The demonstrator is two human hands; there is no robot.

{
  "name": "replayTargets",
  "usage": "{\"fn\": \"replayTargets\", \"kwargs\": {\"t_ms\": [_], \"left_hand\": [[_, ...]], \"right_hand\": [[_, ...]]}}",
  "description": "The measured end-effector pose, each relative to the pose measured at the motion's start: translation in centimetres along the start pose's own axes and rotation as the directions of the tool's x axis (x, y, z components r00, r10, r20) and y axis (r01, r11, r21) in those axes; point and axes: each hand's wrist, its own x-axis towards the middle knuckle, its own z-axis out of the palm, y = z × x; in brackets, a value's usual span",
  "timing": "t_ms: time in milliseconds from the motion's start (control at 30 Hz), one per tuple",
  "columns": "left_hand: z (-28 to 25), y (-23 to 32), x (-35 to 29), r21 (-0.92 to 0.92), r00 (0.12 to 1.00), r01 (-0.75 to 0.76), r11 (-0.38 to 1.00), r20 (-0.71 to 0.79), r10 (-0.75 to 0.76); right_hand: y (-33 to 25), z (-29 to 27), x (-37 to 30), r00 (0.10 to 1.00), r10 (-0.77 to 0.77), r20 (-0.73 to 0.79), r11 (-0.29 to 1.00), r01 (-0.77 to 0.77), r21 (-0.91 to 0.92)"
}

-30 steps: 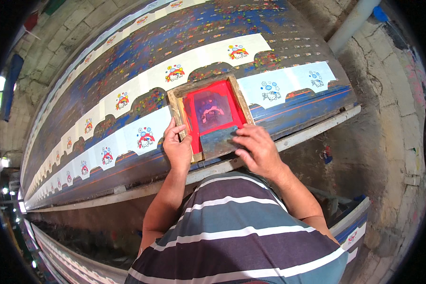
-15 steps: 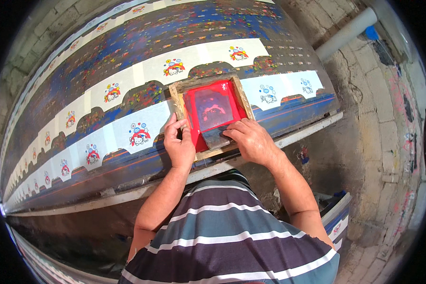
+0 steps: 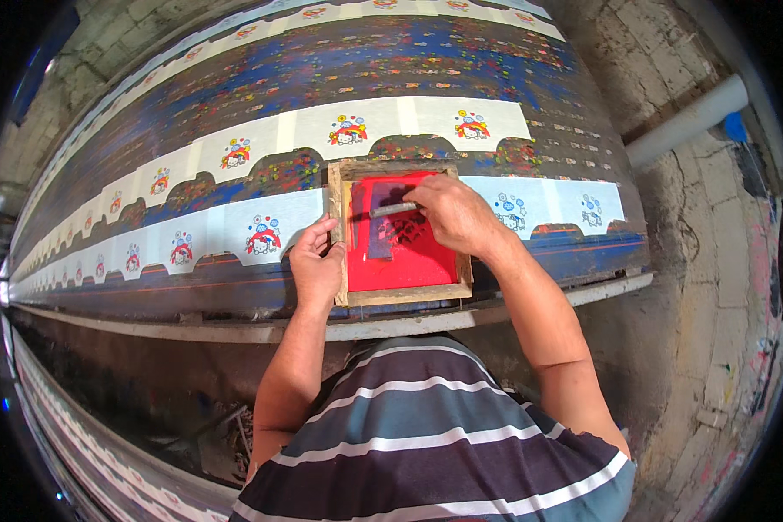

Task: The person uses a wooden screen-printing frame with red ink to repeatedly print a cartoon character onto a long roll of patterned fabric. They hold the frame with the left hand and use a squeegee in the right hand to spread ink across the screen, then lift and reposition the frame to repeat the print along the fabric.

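A wooden-framed printing screen (image 3: pixel 404 297) lies on the long table close to its near edge, its mesh covered with bright red ink (image 3: pixel 400 277). My left hand (image 3: pixel 316 265) grips the frame's left side bar, thumb and fingers curled against the wood. In my right hand (image 3: pixel 461 216) is a squeegee (image 3: pixel 394 209), held over the far half of the mesh with its blade pointing left. A darker patch with part of a picture shows through the ink beneath it. Whatever lies under the screen is mostly hidden.
Pale cut pieces with printed cartoon designs (image 3: pixel 262 233) run in rows along the ink-spotted table (image 3: pixel 409 65). Right of the screen, pieces (image 3: pixel 591 211) show blue outlines without red. A metal rail (image 3: pixel 191 329) edges the table's near side. A grey pipe (image 3: pixel 687 122) stands at the right.
My right hand has moved the squeegee from the screen's near end to its far half. My left hand stays at the left bar. The whole view has shifted and turned slightly.
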Motion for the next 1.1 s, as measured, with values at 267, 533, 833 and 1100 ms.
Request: {"fn": "replayTargets", "kwargs": {"t_ms": [267,533,833,1100], "left_hand": [[-0.2,0.4,0.0,0.064,0.998,0.058,0.996,-0.021,-0.056],[-0.5,-0.3,0.0,0.042,0.999,-0.046,0.998,-0.002,0.046],[-0.3,0.8,-0.4,0.074,0.999,-0.014,0.997,0.034,0.011],[-0.1,-1.7,-0.5,0.040,0.975,-0.219,0.975,0.044,0.217]], "right_hand": [[2.5,1.3,1.9,0.993,-0.061,-0.102,0.998,0.061,-0.006],[-1.7,3.6,-3.4,0.974,-0.158,-0.160,0.981,0.137,-0.138],[-7.1,4.3,-8.3,0.993,-0.078,-0.085,0.996,0.074,-0.052],[-8.5,3.7,-9.4,1.000,-0.015,0.002,1.000,0.015,0.019]]}}
